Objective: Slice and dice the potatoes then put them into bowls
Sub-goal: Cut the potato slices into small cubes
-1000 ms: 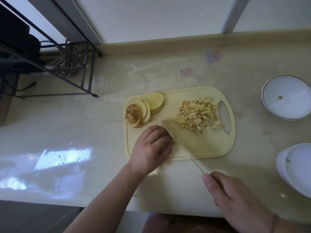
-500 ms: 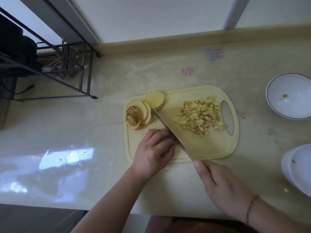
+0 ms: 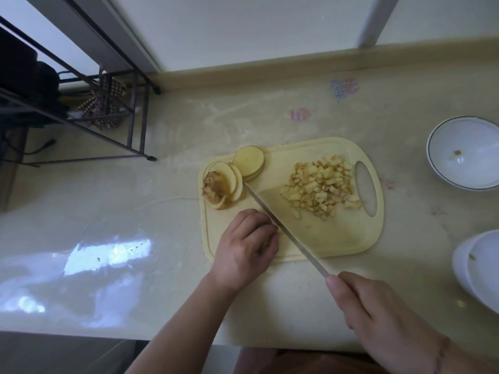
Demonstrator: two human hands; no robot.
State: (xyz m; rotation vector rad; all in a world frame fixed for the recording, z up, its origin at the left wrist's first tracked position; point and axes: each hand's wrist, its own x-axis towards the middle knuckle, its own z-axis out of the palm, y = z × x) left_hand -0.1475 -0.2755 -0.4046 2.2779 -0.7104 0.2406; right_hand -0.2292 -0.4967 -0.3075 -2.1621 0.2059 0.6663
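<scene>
Right hand (image 3: 383, 317): grip closed around the handle of the knife (image 3: 283, 228), thumb lying along the top toward the blade. The blade runs diagonally up and left across the cutting board (image 3: 343, 238), its tip just beside the potato slices (image 3: 229, 182) at the board's far left corner.

Left hand (image 3: 245, 247): rests on the near left part of the board with fingers curled, knuckles against the left side of the blade. Whatever lies under the fingers is hidden; whether this grip holds a piece cannot be told.

Potato slices: one fanned stack with a brown end piece (image 3: 213, 186) on top, and a second stack of round slices (image 3: 249, 161) touching it on the far side.

Diced potato (image 3: 321, 187): a loose pile on the right half of the board, to the right of the blade, next to the board's handle slot.

Two white bowls stand on the bench (image 3: 135, 201) to the right of the board, apart from it: a far bowl (image 3: 464, 152) with a small scrap inside, and a near bowl (image 3: 478, 268) at the frame edge.

A dark wire rack (image 3: 89, 103) occupies the far left of the bench.
</scene>
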